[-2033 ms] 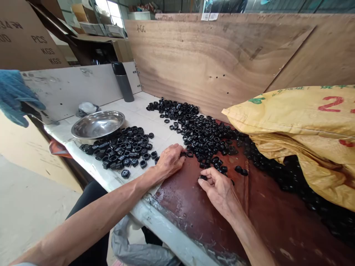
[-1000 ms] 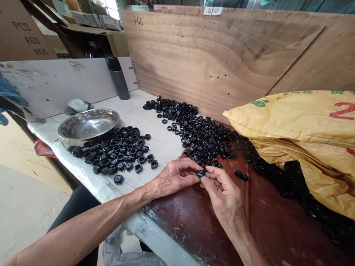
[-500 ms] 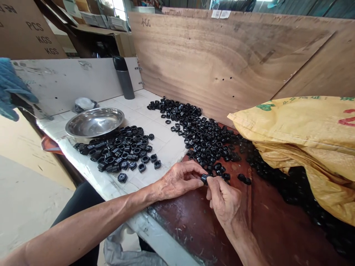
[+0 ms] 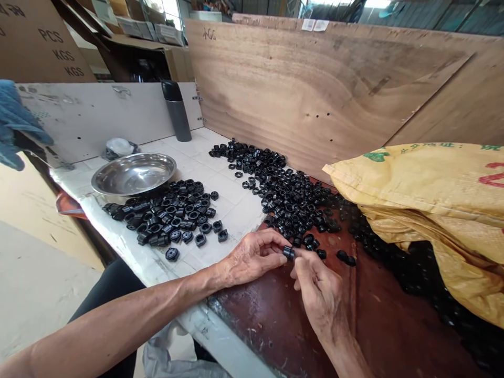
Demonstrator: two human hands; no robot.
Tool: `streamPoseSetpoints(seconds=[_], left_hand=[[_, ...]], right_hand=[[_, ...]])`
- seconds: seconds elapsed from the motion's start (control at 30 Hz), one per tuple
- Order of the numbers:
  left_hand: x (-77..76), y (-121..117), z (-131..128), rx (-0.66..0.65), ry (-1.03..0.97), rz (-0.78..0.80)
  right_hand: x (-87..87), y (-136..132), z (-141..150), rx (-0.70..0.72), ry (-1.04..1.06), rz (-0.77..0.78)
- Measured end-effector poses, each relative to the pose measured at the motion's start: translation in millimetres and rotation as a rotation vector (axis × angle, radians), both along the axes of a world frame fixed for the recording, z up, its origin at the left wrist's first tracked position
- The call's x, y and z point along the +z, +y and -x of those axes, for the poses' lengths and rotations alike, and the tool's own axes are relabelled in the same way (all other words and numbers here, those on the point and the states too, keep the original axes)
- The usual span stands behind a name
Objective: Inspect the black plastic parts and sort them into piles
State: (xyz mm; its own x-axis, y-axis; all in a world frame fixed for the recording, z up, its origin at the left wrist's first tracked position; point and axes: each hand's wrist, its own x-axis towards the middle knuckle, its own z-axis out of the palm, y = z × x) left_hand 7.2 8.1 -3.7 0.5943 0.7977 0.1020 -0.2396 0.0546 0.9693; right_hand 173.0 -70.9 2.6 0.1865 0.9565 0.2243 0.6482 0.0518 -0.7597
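Note:
My left hand point(image 4: 252, 256) and my right hand point(image 4: 318, 289) meet over the dark red table top point(image 4: 275, 320), both pinching one small black plastic ring part point(image 4: 289, 253) between their fingertips. A large loose spread of the same black parts point(image 4: 291, 199) lies just beyond the hands, running back toward the plywood wall. A second, tidier group of black parts point(image 4: 169, 212) lies to the left on the white tiled surface point(image 4: 232, 194), beside a steel bowl point(image 4: 134, 173).
A yellow woven sack point(image 4: 429, 199) lies at the right with more black parts spilling from under it. A dark flask point(image 4: 176, 111) stands at the back left. Plywood boards point(image 4: 315, 84) wall the back. Cardboard boxes point(image 4: 43, 42) stand at the far left.
Two seconds ago the hands were apart, picking at the loose parts. They came together on one black part and have stayed pinched on it.

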Motion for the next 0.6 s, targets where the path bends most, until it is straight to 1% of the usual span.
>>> streamPoseSetpoints(seconds=[0.1,0.2,0.33,0.4,0.47,0.53,0.6], left_hand=[[0.2,0.4,0.5,0.006,0.01,0.012],[1.8,0.3,0.9,0.0,0.013,0.022],[2.7,0.6,1.1,0.0,0.012,0.021],[1.7,0.7,0.9,0.0,0.009,0.018],[0.3,0.7,0.7,-0.004,0.008,0.002],[-0.8,0.7,0.4,-0.008,0.02,-0.021],[-1.2,0.8,0.3,-0.007,0.037,-0.04]], right_hand=[[2.3,-0.8,1.0,0.046,0.003,0.006],[4.2,-1.3,1.9,0.033,0.041,-0.026],[3.6,-0.8,0.4,0.046,0.035,-0.008],[1.5,-0.3,-1.3,0.024,0.081,-0.024],[-1.0,0.3,-3.1,0.037,0.155,-0.036],[-2.9,0.4,-4.6,0.029,0.152,0.019],[-3.8,0.4,-5.2,-0.028,0.105,0.091]])
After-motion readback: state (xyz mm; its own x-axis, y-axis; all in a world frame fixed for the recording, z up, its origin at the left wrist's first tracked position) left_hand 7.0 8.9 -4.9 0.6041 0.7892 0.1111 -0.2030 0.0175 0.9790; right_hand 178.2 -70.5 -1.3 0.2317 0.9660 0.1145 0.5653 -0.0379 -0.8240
